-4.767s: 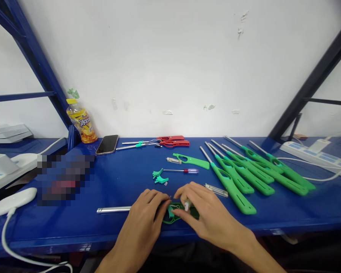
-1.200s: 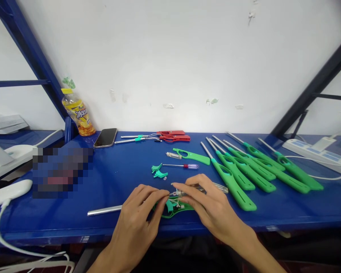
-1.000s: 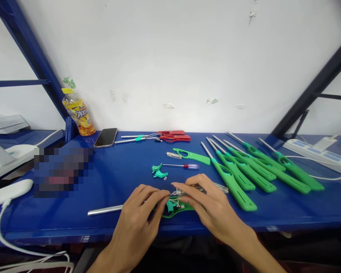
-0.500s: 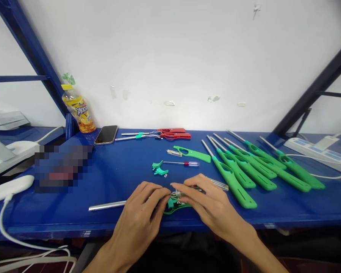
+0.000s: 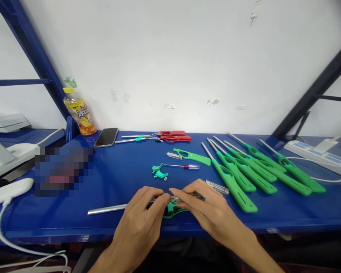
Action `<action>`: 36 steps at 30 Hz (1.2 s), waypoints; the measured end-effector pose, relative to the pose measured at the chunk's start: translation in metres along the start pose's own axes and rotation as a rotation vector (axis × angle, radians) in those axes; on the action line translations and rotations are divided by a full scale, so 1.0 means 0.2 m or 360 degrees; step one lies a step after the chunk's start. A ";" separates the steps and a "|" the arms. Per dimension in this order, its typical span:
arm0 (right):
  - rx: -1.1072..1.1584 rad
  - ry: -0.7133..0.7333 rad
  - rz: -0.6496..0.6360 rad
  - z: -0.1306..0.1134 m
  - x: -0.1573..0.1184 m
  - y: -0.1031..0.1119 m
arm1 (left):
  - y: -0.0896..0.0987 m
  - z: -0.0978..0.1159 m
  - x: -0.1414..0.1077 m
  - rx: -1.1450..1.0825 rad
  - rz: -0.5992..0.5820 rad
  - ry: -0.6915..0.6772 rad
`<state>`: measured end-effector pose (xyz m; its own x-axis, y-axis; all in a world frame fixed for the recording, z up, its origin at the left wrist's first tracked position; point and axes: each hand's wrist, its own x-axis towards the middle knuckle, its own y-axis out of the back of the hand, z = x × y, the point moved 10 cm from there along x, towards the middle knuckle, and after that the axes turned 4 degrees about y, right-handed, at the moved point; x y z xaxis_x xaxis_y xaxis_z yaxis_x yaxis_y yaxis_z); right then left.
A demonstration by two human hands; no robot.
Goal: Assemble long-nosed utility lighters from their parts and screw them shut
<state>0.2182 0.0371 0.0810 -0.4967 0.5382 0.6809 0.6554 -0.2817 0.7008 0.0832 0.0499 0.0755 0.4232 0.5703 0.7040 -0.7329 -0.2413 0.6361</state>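
An opened green long-neck lighter [image 5: 173, 214] lies at the table's front edge, mostly hidden beneath my hands, its metal tube [image 5: 108, 209] pointing left. My left hand [image 5: 142, 220] is closed on the lighter, thumb and forefinger pinching near its teal trigger [image 5: 171, 206]. From the right, my right hand [image 5: 211, 206] pinches a clear fuel tank [image 5: 174, 199] with a metal end over the open shell. Fingers cover most of the tank. Just beyond lie loose teal triggers [image 5: 160, 173], a screwdriver [image 5: 191, 167], a green shell half [image 5: 197, 156] and another clear tank [image 5: 174, 155].
Several green lighters [image 5: 235, 185] lie fanned at the right, beside a clear tank [image 5: 217, 187]. Opened red lighters [image 5: 174, 138] are near the wall. A phone [image 5: 106, 137], a drink bottle [image 5: 79, 113] and white cables [image 5: 1, 223] are on the left.
The view has tilted up slightly. My right fingertips have shifted a little with the clear tank, lower against the shell; my left hand keeps its grip.
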 end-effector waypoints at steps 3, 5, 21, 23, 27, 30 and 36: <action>-0.0007 0.0008 -0.0018 0.00 0.00 0.00 | 0.00 0.01 0.00 0.0014 -0.0001 -0.0019; -0.0005 0.0005 -0.0037 0.00 0.00 -0.01 | 0.00 0.01 0.00 0.0027 0.0002 -0.0024; -0.0077 0.0010 0.0065 -0.01 0.01 0.01 | 0.00 0.03 0.00 0.0158 0.0058 -0.0116; -0.0078 -0.0005 0.0113 0.00 0.01 0.02 | 0.02 0.03 0.01 0.0166 0.0116 -0.0078; -0.0068 -0.0077 0.0178 0.02 0.02 0.03 | 0.05 0.01 0.02 0.0124 0.0176 -0.0030; -0.0041 -0.0137 0.0221 0.04 0.03 0.05 | 0.04 0.01 0.02 0.0097 0.0136 -0.0023; -0.0071 -0.0124 0.0146 0.02 0.02 0.03 | 0.02 0.02 0.02 0.0069 0.0093 -0.0040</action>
<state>0.2217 0.0410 0.0875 -0.3887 0.5682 0.7253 0.6693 -0.3668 0.6461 0.0838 0.0487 0.0823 0.3944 0.5345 0.7475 -0.7330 -0.3076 0.6067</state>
